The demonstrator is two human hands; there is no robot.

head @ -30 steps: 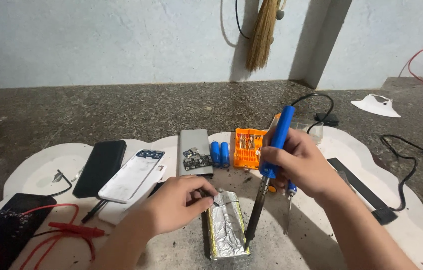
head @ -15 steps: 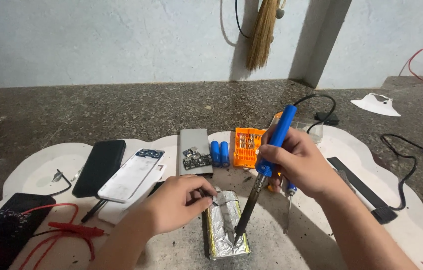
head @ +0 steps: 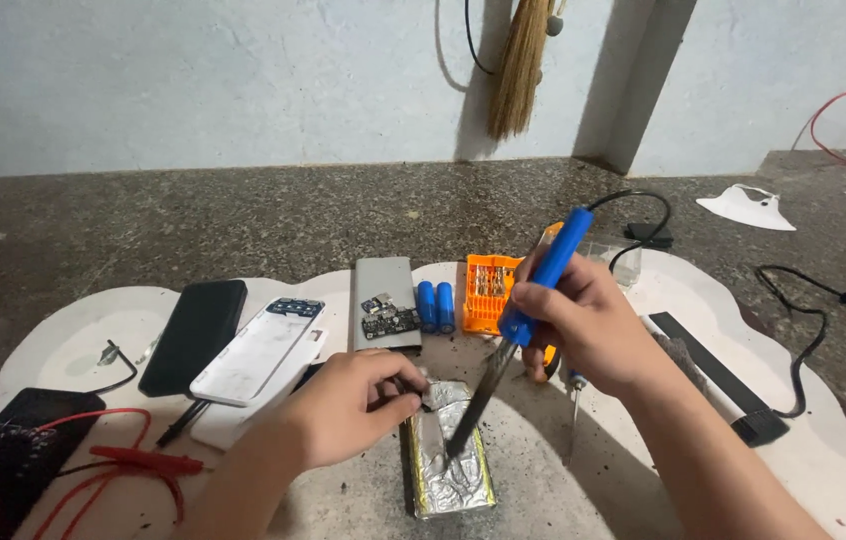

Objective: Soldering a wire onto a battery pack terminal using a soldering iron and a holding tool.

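The right hand (head: 593, 325) is gripping a blue soldering iron (head: 518, 330), its tip touching the foil pouch (head: 448, 465) lying at the tabletop's (head: 583, 490) 6 o'clock edge. The left hand (head: 348, 410) is pinching the pouch's top end. Two blue cells (head: 436, 306) are lying toward 12 o'clock of the pouch.

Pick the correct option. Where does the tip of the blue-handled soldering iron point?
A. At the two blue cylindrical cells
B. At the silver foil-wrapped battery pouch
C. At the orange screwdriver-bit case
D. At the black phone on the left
B: the right hand holds the soldering iron tilted down, with its tip over the silver battery pouch, which the left hand touches at its top end.
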